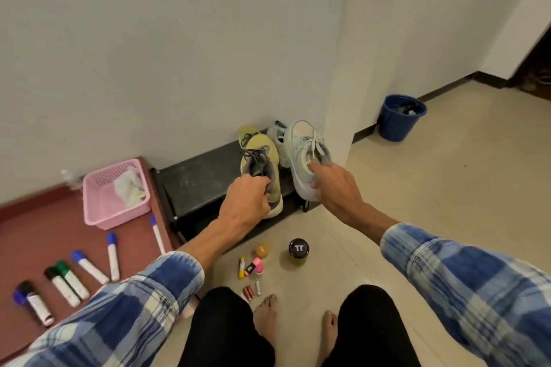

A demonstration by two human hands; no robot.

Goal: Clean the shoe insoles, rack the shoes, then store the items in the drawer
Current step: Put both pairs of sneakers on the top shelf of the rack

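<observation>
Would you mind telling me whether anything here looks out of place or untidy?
Small items lie loose on the floor in front of the black rack: a black-lidded jar, an orange pot, small tubes and batteries. Markers lie scattered at differing angles on the red surface near the pink basket. Nothing looks spilled.

Left grip (pixel 245 201), right grip (pixel 337 188) — both curled

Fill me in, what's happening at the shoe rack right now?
The person's left hand grips a yellow shoe and the right hand a pale shoe, each grip at the shoe's opening, at the front of the black rack by the wall. Another yellow shoe and another pale shoe sit behind them. Markers by the pink basket and a black-lidded jar on the floor are not yet stored.
</observation>
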